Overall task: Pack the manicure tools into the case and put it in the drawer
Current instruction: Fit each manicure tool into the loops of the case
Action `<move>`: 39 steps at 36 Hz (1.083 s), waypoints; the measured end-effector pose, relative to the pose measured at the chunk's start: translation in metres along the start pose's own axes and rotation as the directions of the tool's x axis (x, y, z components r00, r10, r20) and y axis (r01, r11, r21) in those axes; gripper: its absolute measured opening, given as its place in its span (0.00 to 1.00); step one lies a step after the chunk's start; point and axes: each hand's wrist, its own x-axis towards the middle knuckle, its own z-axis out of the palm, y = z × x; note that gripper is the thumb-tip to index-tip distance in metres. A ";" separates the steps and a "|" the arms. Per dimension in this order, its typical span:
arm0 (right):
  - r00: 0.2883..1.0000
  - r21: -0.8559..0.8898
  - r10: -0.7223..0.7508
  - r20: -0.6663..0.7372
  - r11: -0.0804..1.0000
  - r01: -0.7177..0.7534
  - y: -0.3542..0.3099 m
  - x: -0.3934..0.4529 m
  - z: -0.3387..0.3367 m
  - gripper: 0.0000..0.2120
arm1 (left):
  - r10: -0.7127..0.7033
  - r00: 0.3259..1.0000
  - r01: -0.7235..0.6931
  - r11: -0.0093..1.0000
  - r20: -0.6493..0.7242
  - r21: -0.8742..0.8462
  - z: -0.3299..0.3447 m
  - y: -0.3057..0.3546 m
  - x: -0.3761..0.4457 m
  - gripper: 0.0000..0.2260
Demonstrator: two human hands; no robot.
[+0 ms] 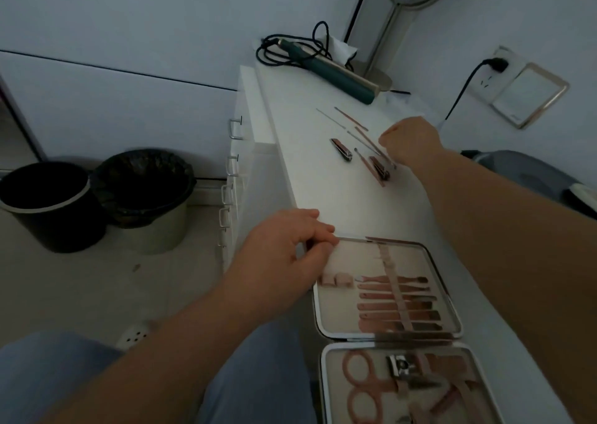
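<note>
The manicure case [447, 297] lies open on the white cabinet top [323, 181], both halves holding rose-gold tools under straps, including scissors [361, 388]. My left hand [284, 246] grips the far left corner of the case's upper half. Further back, my right hand [410, 140] has its fingers curled down over loose tools and seems to pinch a thin rose-gold stick [371, 142]. Two nail clippers [341, 149] [379, 169] and several thin sticks [350, 118] lie loose around it.
A teal hair iron [336, 76] with coiled cord and a round mirror stand [384, 35] sit at the back. Drawer handles [235, 128] run down the cabinet's left side. Two black bins [97, 197] stand on the floor at left. A wall socket [497, 68] is at right.
</note>
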 end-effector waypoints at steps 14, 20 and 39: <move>0.995 0.027 -0.091 0.047 0.996 0.090 -0.019 0.032 0.014 0.18 | 0.060 0.998 -0.059 0.997 0.028 -0.047 -0.004 -0.011 0.001 0.07; 0.997 -0.080 -0.023 0.069 0.996 0.029 -0.008 0.029 0.004 0.15 | 0.064 0.998 -0.064 0.997 0.015 -0.045 -0.002 -0.011 0.001 0.06; 0.997 -0.130 0.030 0.066 0.991 -0.021 -0.012 0.044 0.001 0.13 | 0.084 0.996 -0.084 0.994 -0.005 -0.074 -0.002 -0.013 0.001 0.06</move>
